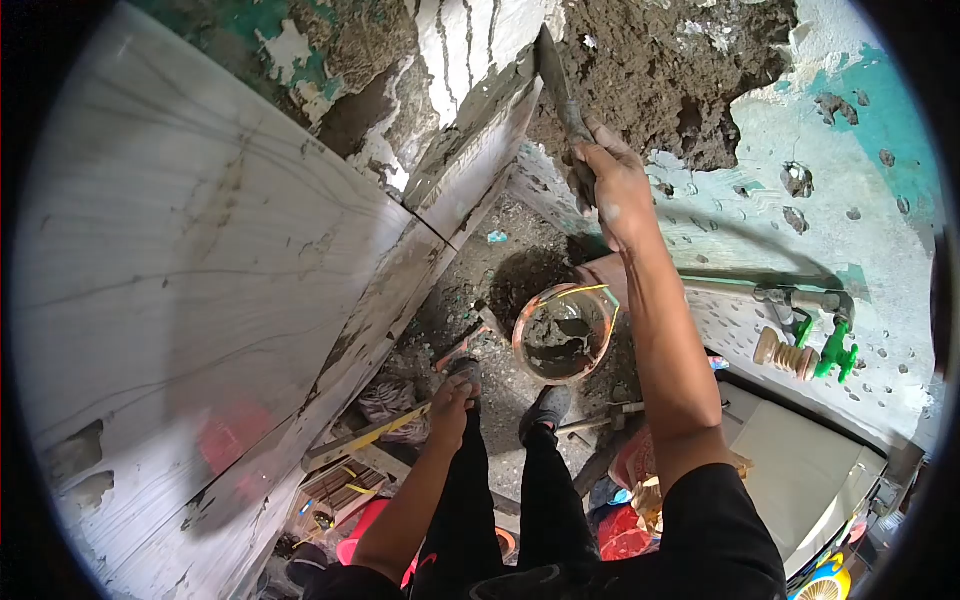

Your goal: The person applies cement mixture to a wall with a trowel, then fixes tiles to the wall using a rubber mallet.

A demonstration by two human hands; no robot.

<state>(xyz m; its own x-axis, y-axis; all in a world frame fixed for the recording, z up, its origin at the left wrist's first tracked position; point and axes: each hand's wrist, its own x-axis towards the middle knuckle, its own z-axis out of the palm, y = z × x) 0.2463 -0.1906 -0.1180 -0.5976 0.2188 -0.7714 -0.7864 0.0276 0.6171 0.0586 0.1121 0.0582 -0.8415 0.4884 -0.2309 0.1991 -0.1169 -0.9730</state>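
Trowel (557,82) is long, narrow, dull grey and kinda grimy, blade up by the crumbly wall (660,70). Right hand (622,195) grips it; left hand (453,398) hangs low, half-curled, can't tell if it's holding anything.

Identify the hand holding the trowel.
The right hand, raised beside the pitted wall, grips the trowel; the left hand is lowered, well away from it.

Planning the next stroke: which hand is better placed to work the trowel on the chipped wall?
Probably the right hand: it grips the trowel up at the chipped wall, while the left hand hangs low by the legs.
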